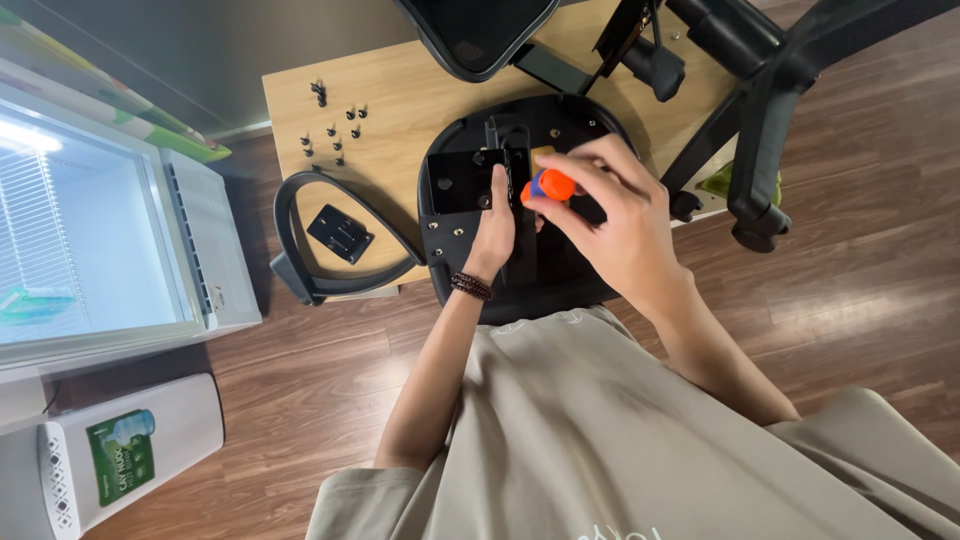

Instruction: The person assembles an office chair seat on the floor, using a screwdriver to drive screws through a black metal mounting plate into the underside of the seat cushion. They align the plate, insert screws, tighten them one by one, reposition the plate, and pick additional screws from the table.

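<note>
A black chair seat base [455, 255] lies upside down on a low wooden table [400, 95], with a black metal mounting plate [462, 180] on it. My left hand [495, 225] rests flat on the plate's right edge, fingers pointing away from me. My right hand [610, 215] is closed around a screwdriver with an orange and blue handle [548, 185], held upright over the plate. The tool's tip is hidden behind the hands.
Several black screws [335, 125] lie scattered on the table's left part. A black armrest loop [330, 245] with a small bracket [340, 232] hangs over the front edge. A chair backrest [480, 35] and wheeled base [755, 110] stand behind. A white chest freezer [110, 230] stands at left.
</note>
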